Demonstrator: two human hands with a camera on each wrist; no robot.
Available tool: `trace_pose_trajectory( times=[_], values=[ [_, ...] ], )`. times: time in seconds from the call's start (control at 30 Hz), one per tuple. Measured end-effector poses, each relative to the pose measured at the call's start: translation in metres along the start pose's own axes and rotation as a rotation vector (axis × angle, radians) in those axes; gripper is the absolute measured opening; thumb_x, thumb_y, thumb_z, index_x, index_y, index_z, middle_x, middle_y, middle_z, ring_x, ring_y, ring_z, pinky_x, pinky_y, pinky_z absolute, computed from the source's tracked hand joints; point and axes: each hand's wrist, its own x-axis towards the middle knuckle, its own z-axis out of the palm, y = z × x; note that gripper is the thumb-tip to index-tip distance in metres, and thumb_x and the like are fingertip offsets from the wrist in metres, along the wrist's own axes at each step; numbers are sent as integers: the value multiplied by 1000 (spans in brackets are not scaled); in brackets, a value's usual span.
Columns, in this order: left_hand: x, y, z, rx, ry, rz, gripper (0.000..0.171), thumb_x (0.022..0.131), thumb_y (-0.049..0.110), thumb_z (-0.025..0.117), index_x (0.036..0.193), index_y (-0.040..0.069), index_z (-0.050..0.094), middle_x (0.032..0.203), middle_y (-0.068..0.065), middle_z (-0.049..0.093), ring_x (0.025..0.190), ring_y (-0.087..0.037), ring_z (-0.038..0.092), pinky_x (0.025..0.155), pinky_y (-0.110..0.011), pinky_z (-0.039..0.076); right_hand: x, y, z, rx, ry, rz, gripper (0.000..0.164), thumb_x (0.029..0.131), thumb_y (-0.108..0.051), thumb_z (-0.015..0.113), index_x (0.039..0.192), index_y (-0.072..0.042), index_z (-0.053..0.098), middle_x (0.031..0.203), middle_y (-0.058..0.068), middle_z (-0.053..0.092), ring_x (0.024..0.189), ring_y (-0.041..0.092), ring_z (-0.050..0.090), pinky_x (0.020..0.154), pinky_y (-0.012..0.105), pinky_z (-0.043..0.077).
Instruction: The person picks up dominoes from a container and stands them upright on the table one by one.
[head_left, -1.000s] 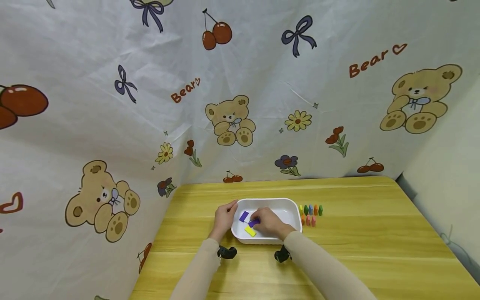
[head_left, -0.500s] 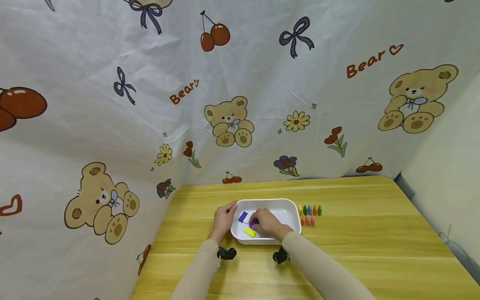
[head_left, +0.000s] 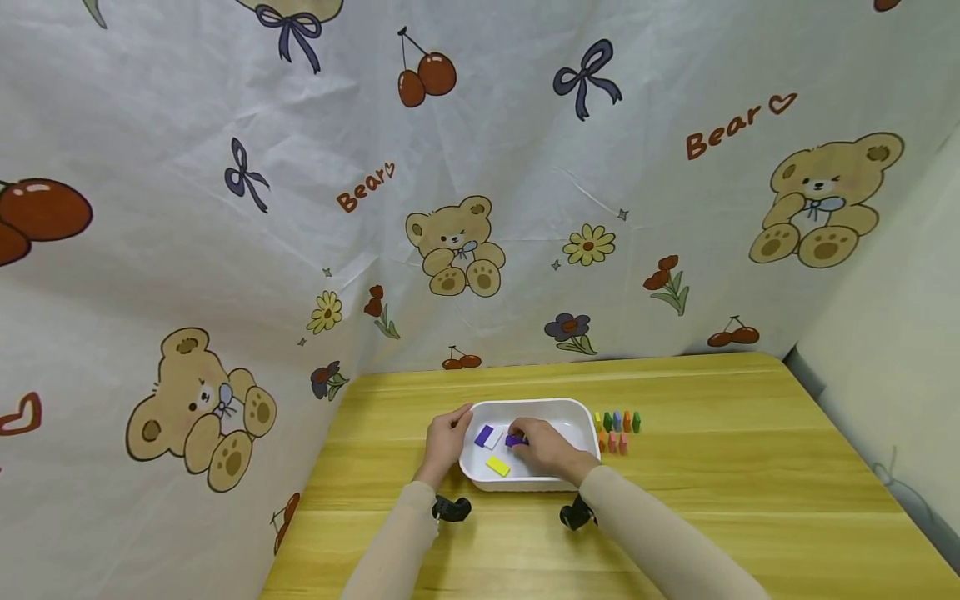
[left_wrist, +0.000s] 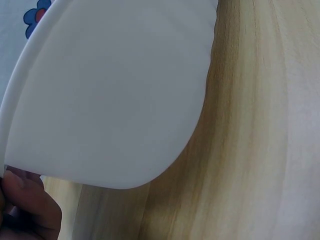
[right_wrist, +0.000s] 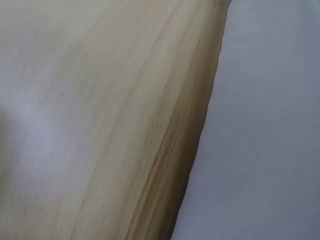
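A white plastic tray [head_left: 536, 402] sits on the wooden table. My left hand [head_left: 444, 446] grips its left wall at the rim; in the left wrist view the thumb [left_wrist: 32, 197] lies against the tray's corner. Inside the tray, my right hand [head_left: 551, 450] pinches a purple block [head_left: 514, 440] between thumb and fingers, low over the tray floor. A second purple block [head_left: 483, 436] lies to the left with a white block [head_left: 494, 438] right beside it. Nearer the front lies a yellow block [head_left: 498, 467]. The right wrist view catches only table and the tray's outer wall [right_wrist: 260, 125], no fingers.
Just right of the tray, several small coloured blocks [head_left: 617, 422] stand upright in two short rows. Behind the table hangs a white cloth [head_left: 525, 275] printed with bears. A black wrist camera [head_left: 452, 508] hangs under the left wrist.
My right hand has shifted the purple block right and slightly back, away from the yellow and white blocks. My left hand keeps its hold on the tray. The head view has tilted slightly.
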Motion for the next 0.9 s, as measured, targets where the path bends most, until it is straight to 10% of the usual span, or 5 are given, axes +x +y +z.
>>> trace_pose_trajectory(
  times=[0.9],
  values=[
    [-4,5,-3,7,-6,38,34,107,28,59,136,13,69,139,-9,67,134,-30,60,109,-46,53,-35,2,-46,51,48,-119,21,95,0,70,114,-7,67,107,6,69,99,22,69,92,49,61]
  ],
)
